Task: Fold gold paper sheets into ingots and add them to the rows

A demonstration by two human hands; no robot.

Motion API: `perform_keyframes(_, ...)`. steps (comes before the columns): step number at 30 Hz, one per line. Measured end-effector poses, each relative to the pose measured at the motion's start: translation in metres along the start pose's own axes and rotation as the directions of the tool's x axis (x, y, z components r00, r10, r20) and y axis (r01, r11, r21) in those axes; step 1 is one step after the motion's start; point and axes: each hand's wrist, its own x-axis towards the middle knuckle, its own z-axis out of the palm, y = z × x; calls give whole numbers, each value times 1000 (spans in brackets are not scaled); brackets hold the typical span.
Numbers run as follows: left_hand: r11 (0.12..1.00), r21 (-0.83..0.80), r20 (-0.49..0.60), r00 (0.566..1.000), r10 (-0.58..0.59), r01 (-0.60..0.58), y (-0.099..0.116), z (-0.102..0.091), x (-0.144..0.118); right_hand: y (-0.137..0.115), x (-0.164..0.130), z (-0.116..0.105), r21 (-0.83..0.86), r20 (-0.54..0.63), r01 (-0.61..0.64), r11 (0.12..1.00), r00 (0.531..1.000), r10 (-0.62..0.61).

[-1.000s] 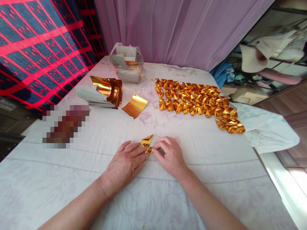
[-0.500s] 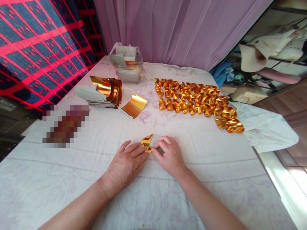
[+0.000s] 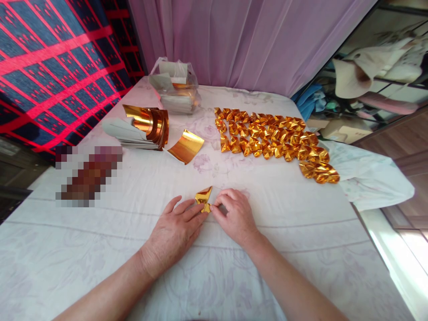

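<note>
On the cloth in front of me lies a partly folded piece of gold foil paper (image 3: 203,196), its upper part standing up in a point. My left hand (image 3: 178,225) rests flat, fingers stretched out and slightly apart, with the fingertips pressing on the lower left of the paper. Thumb and forefinger of my right hand (image 3: 235,215) pinch its lower right corner. The fingertips cover part of the folds. Beyond my hands, a loose sheet of gold foil paper (image 3: 186,146) lies curled on the cloth.
A bent stack of foil sheets (image 3: 137,133) stands at the left, with a clear plastic bag (image 3: 177,89) of more sheets behind it. Rows of folded gold pieces (image 3: 267,133) lie at the back right. A blurred patch covers something at the left. White fabric (image 3: 377,178) hangs over the right edge.
The pale underside at the paper's right has mostly gone from sight, and its right edge is narrower. Both hands keep nearly the same place. The whole view has shifted slightly.
</note>
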Motion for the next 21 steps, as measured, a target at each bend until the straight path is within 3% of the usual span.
perform_keyframes(21, 997, 50, -20, 998, -56, 57, 9, 1, 2, 1, 0, -2, 32, 79, -62, 998, 995, 60)
